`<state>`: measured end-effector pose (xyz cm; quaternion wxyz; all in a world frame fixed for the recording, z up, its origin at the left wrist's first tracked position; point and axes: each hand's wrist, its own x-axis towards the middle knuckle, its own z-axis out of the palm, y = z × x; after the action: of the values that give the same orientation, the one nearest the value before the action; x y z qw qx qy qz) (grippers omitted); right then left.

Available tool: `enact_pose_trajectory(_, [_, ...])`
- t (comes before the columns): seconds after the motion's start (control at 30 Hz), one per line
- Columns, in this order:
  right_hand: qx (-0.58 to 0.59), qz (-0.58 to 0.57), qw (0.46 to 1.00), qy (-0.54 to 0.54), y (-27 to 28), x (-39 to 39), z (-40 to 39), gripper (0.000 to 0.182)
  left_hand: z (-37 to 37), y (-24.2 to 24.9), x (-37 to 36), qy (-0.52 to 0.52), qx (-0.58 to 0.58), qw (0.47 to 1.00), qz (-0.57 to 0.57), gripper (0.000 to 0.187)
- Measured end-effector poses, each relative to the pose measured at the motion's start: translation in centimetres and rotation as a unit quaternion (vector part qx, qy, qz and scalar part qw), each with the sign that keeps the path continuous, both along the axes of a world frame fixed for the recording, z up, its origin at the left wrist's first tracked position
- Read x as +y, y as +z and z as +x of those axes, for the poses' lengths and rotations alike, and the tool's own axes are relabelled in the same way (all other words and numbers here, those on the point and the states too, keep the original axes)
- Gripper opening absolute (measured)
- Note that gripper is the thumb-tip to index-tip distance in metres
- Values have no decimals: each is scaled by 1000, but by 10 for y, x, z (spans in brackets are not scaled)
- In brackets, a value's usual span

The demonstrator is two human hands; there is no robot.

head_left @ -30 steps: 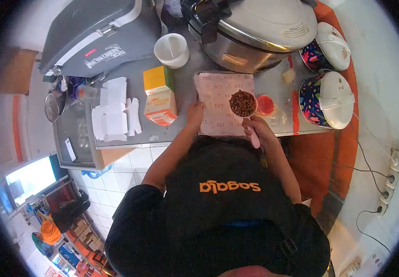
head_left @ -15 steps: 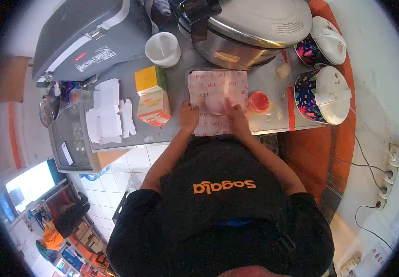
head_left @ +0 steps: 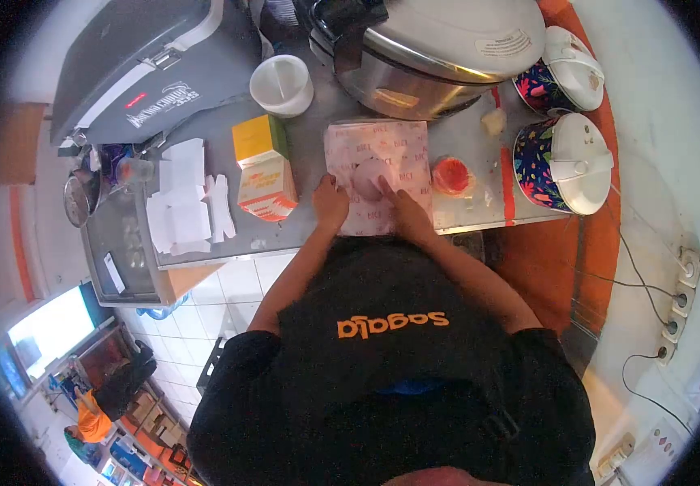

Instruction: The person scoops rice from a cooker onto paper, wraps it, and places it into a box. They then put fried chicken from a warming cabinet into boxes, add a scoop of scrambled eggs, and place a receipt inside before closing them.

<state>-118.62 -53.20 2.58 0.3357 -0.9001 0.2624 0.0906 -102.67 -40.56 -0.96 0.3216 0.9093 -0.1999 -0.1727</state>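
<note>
A sheet of printed paper (head_left: 407, 138) with red lettering lies at the table's front edge, slightly creased. On its middle sits a round, pale mound (head_left: 369, 180), perhaps rice. My left hand (head_left: 332, 204) is closed at the paper's left edge, its fingers curled on the sheet. From the right, my right hand (head_left: 408, 215) reaches over the paper. Its stretched fingers touch the mound's near right side, and the other fingers are hard to make out. Just right of the sheet stands a small tub with red contents (head_left: 453, 176).
A large steel rice cooker (head_left: 415, 85) stands behind the paper. To the left are a yellow and orange box (head_left: 265, 166), a white container (head_left: 282, 87), flattened white cartons (head_left: 181, 202) and a grey cool box (head_left: 155, 73). Two patterned pots (head_left: 544, 166) stand right.
The right hand has shifted left and slightly down across the mound. The paper looks more creased. The left hand stays at its edge, and the whole view has moved slightly.
</note>
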Motion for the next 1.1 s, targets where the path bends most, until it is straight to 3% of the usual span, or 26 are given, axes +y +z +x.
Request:
enact_pose_trajectory(0.07, [-60,39,997,2,7,-10,-5,69,0,-3,6,-11,-8,1000,-15,30])
enact_pose_trajectory(0.3, [-42,42,998,-32,14,5,-10,70,6,4,9,-33,32,999,4,32])
enact_pose_trajectory(0.5, [-254,40,966,-32,3,-14,-17,70,28,11,-2,-64,32,996,55,44])
enact_pose_trajectory(0.57, [-226,258,910,-232,23,-26,-24,70,44,4,-14,-53,17,997,54,46])
enact_pose_trajectory(0.63, [-230,253,887,-310,44,-52,-36,70,65,-1,-38,-78,-57,995,-7,48])
enact_pose_trajectory(0.73, [-260,252,857,-367,57,-105,-56,64,87,-3,-70,-79,-47,995,-34,47])
enact_pose_trajectory(0.8, [-298,418,734,-445,44,-140,-73,59,123,-87,-77,-228,-164,959,-24,44])
enact_pose_trajectory(0.83, [-304,410,735,-447,47,-148,-76,59,140,-129,-81,-293,-225,929,-27,42])
enact_pose_trajectory(0.87, [-291,445,732,-426,53,-157,-84,53,137,-111,-87,-299,-225,926,-40,42])
enact_pose_trajectory(0.93, [-284,466,728,-415,56,-173,-101,47,111,-30,-81,-230,-36,965,-122,34])
enact_pose_trajectory(1.0, [-292,490,728,-380,42,-178,-109,52,94,28,-79,-265,-19,961,-80,30])
enact_pose_trajectory(1.07, [-288,496,727,-378,37,-180,-111,47,84,47,-75,-287,-5,957,-25,26])
enact_pose_trajectory(1.1, [-279,388,779,-406,30,-181,-110,47,79,51,-72,-316,-53,946,-42,25])
